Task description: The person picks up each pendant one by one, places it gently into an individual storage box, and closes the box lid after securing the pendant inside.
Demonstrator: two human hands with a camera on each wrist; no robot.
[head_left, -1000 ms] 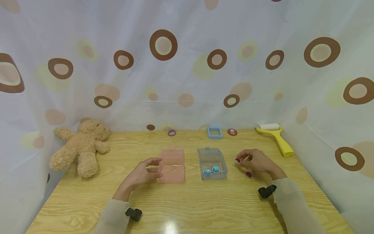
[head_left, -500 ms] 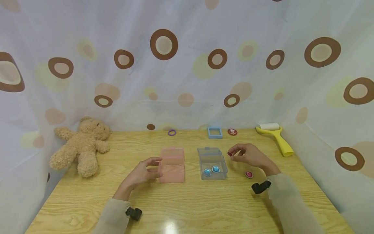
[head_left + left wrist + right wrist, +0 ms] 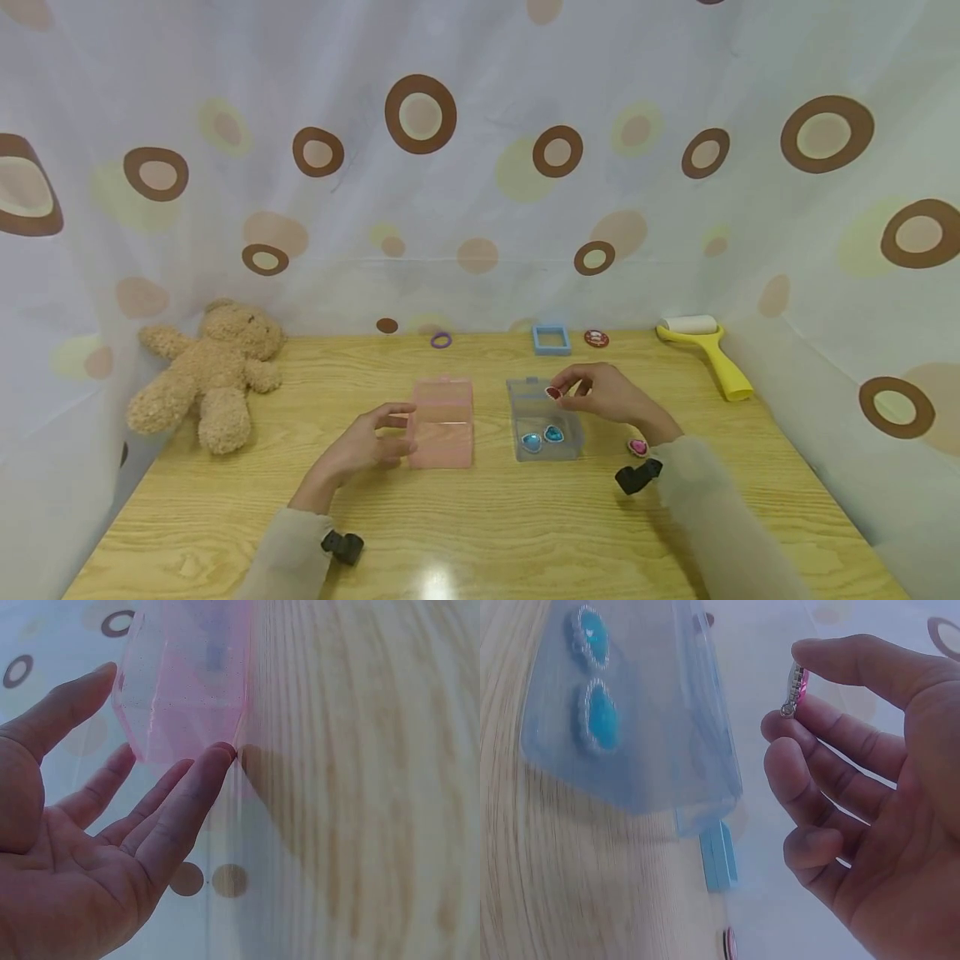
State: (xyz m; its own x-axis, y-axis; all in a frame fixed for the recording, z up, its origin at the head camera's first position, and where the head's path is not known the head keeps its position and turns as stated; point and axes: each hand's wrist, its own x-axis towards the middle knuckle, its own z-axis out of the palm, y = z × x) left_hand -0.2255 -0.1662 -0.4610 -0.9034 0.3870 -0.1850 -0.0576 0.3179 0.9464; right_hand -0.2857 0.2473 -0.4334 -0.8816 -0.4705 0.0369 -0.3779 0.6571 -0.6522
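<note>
My right hand (image 3: 609, 395) pinches a red heart-shaped gem (image 3: 553, 393) with a silver beaded rim between thumb and fingers, above the back part of an open clear blue box (image 3: 528, 407). In the right wrist view the gem (image 3: 798, 688) is seen edge-on, with pink showing on one side. Two blue gems (image 3: 600, 716) with beaded rims lie inside that box. A second such gem, pink (image 3: 637, 447), is on the table below my right wrist. My left hand (image 3: 358, 443), fingers spread and relaxed, has its fingertips right at the left side of an open clear pink box (image 3: 442, 450).
Along the table's back lie a purple ring (image 3: 441, 340), a light blue square frame (image 3: 552, 341) and a red round badge (image 3: 597, 338). A yellow-handled lint roller (image 3: 716, 358) is at the back right, a teddy bear (image 3: 213, 379) at the left. A patterned curtain (image 3: 480, 192) surrounds the table.
My right hand has carried the red gem leftward and slightly back, from the table beside the blue box to over it. My left hand has stayed at the pink box.
</note>
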